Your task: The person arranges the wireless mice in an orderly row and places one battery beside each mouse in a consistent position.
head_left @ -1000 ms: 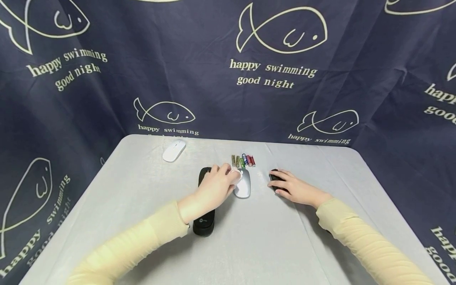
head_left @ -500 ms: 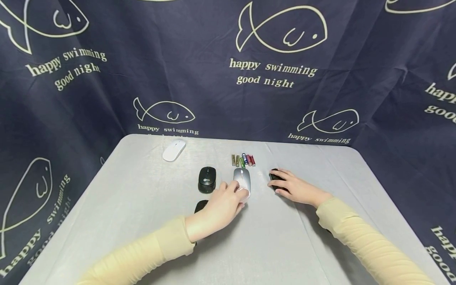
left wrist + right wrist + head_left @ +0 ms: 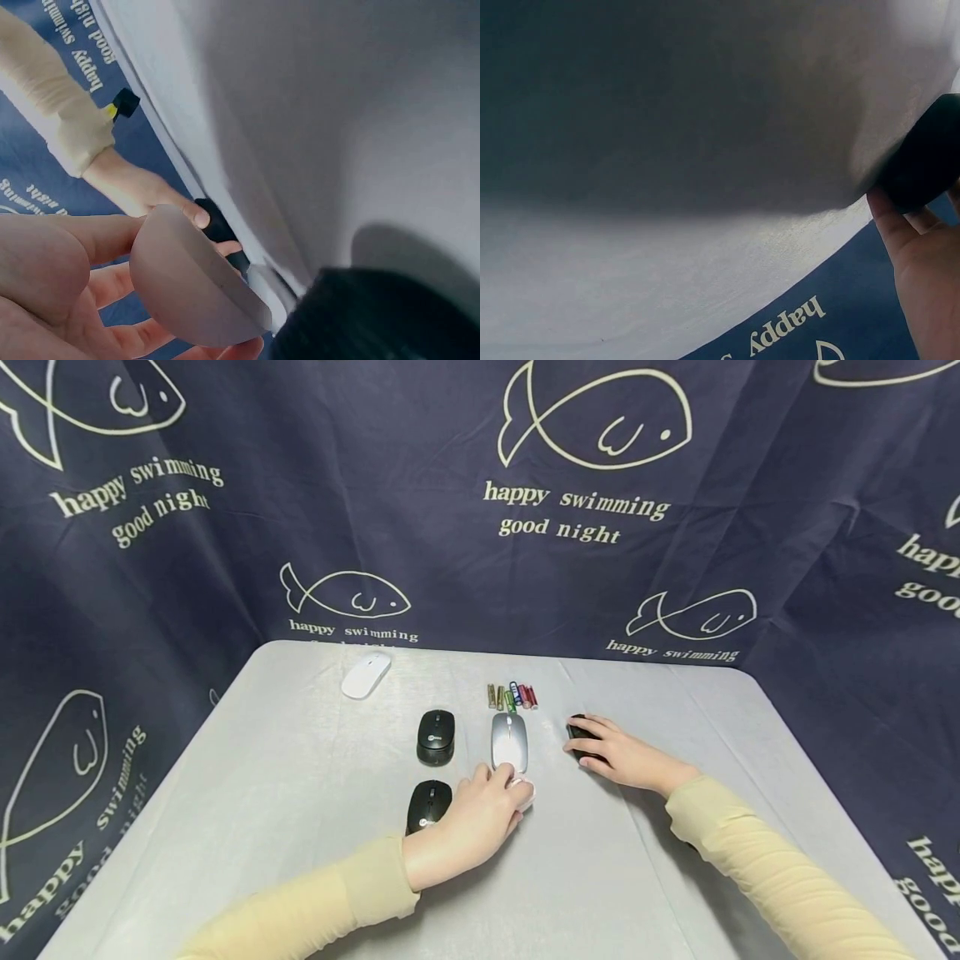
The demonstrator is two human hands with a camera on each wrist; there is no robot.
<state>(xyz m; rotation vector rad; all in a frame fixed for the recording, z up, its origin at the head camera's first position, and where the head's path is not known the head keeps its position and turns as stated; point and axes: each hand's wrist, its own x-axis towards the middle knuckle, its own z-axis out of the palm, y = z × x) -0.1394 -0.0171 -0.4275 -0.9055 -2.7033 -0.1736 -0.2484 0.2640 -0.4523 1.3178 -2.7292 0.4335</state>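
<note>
My left hand [image 3: 480, 817] grips a white computer mouse [image 3: 527, 795] at the near end of a silver-grey mouse [image 3: 510, 739]. In the left wrist view, the thumb and fingers lie on opposite sides of the white mouse [image 3: 187, 281], which is tilted up on its side there. My right hand [image 3: 621, 756] holds a black mouse [image 3: 579, 732] on the right part of the table, its fingers spread over the top and hiding much of it. The right wrist view shows the thumb against the edge of this black mouse [image 3: 922, 154].
Two more black mice stand left of my left hand: a farther one [image 3: 437, 735] and a nearer one [image 3: 430, 800], partly covered by the hand. Another white mouse [image 3: 367, 676] lies at the back left. Several batteries [image 3: 512, 697] are lined up behind the grey mouse.
My left hand has drawn the white mouse toward me along the grey mouse, from its far end to its near end, uncovering the two black mice. The right hand has stayed still.
</note>
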